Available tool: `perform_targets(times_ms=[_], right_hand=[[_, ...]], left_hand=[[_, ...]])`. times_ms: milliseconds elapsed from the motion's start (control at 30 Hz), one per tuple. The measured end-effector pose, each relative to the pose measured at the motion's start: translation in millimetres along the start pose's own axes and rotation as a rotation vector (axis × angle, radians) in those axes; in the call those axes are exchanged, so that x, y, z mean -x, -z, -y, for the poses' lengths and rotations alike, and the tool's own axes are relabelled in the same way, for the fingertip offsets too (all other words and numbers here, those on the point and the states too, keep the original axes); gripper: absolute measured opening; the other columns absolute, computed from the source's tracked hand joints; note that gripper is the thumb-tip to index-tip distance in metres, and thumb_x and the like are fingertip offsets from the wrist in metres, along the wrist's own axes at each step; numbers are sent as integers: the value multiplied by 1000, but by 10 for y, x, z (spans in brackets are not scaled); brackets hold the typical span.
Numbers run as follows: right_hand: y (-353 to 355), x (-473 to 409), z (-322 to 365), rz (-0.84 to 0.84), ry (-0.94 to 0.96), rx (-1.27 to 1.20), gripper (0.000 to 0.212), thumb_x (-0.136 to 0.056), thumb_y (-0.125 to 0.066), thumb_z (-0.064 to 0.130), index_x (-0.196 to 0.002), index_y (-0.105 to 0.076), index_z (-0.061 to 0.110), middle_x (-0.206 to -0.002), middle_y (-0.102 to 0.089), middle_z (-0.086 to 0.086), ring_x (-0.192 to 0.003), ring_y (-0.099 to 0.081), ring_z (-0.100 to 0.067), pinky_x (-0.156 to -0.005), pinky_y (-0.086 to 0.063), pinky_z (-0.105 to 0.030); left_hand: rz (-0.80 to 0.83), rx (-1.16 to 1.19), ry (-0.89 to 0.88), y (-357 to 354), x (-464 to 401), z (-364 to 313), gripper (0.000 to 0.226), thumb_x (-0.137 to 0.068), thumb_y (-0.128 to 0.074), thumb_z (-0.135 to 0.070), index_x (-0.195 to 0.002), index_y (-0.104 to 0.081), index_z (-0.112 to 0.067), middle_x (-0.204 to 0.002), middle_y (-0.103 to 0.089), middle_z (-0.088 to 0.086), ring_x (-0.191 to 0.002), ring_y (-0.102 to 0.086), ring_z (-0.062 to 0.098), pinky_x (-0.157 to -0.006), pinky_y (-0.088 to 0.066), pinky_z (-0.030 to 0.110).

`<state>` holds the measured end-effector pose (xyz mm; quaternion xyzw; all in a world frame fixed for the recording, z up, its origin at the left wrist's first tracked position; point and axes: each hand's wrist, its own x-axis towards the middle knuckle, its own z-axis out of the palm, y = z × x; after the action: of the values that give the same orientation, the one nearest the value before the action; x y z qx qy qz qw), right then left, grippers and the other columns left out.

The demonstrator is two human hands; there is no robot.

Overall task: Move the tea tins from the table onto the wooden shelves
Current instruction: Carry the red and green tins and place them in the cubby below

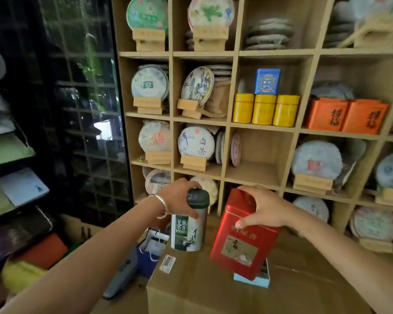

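Left hand [177, 201]: lower centre of the frame, fingers and thumb curled round the dark lid and upper body of the green tea tin [188, 223], which it holds upright and lifted off the surface below.
Right hand [262, 210]: right of centre, lower frame, clamped over the top of the red tea tin [244, 236], thumb on the front face; the tin tilts, its base swung toward the lower right.
Wooden shelves [234, 123]: fill the upper and right frame, a grid of open compartments, most holding paper-wrapped round tea cakes on small stands.
Cardboard box [202, 284]: bottom centre, directly below both tins (whether it rests on the table cannot be told).
Free compartment [263, 155]: centre of the frame, just above the raised tins, bare apart from cakes leaning at its left edge.
Stocked tins: three yellow tins [264, 109] with a blue tin [267, 81] behind them, in the compartment directly above the free one.
Step in hand: transfer, judged as both tins picked up and neither yet on a shelf.
Next move: probably raise both tins forward into the free compartment, level the red tin first, clear the compartment's front edge, set each down upright, then release.
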<state>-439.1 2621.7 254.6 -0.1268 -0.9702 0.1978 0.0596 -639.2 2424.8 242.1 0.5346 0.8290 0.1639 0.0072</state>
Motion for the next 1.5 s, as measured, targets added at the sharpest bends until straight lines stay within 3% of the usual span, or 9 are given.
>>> perform_targets(times_ms=[167,300,367,600,700,800,967,1267,1500], right_hand=[[236,-753,-208,34,-4,37,93,-46,-76,71,-127,-39,45,-114,-51,12,-102,-56,-10,-83,-52,-30],[384,-1172,-424,3,-51,142,108,-43,-71,76,-137,-38,34,-118,-49,7,-114,-48,-14,-93,-48,-38],[453,-1330,-555,3,-85,126,106,-43,-73,74,-136,-40,35,-113,-49,8,-110,-49,-15,-92,-47,-34],[737,-1553,-1014,-72,-245,105,108,-44,-78,70,-138,-37,35,-118,-48,5,-103,-52,-12,-84,-45,-25],[867,-1523,-1180,-89,-312,124,110,-45,-79,69,-140,-36,33,-118,-49,3,-104,-53,-14,-88,-49,-30],[909,-1468,-1348,-80,-335,121,106,-48,-82,63,-139,-38,30,-119,-51,2,-105,-56,-16,-91,-52,-37],[1009,-1486,-1602,-38,-320,108,92,-52,-85,57,-133,-45,32,-116,-56,4,-103,-58,-14,-90,-53,-37],[1037,-1707,-1899,-37,-279,81,100,-49,-83,62,-136,-39,39,-117,-51,7,-102,-56,-12,-87,-54,-34],[902,-1840,-2011,-14,-250,48,107,-49,-83,60,-141,-32,39,-115,-47,9,-102,-53,-11,-84,-51,-30]], left_hand=[[-66,-7,-41,155,-744,314,83,-57,-83,-50,-130,-48,-29,-117,-55,0,-102,-54,18,-89,-48,31],[-58,26,-70,159,-1265,482,82,-56,-82,-52,-127,-48,-33,-112,-54,-2,-98,-54,16,-82,-48,28],[-23,40,-107,117,-1533,524,82,-55,-82,-53,-126,-48,-33,-111,-54,-3,-97,-53,15,-82,-48,28],[49,78,-300,-15,-2549,407,85,-57,-85,-48,-129,-47,-25,-110,-51,0,-99,-52,18,-87,-49,31],[34,134,-344,-53,-2933,257,86,-57,-86,-46,-130,-45,-25,-111,-47,1,-99,-51,19,-86,-48,31],[0,172,-351,-125,-3235,81,89,-55,-87,-47,-130,-44,-25,-112,-46,3,-99,-50,20,-82,-44,27],[34,125,-361,-286,-3574,-178,90,-53,-87,-48,-129,-45,-25,-112,-48,5,-98,-52,23,-83,-47,30],[23,68,-274,-415,-3946,-246,84,-57,-86,-46,-127,-45,-26,-114,-48,8,-101,-54,29,-90,-50,40],[79,-41,-211,-438,-4178,-164,86,-61,-86,-41,-131,-43,-20,-120,-51,15,-103,-56,33,-89,-50,36]])
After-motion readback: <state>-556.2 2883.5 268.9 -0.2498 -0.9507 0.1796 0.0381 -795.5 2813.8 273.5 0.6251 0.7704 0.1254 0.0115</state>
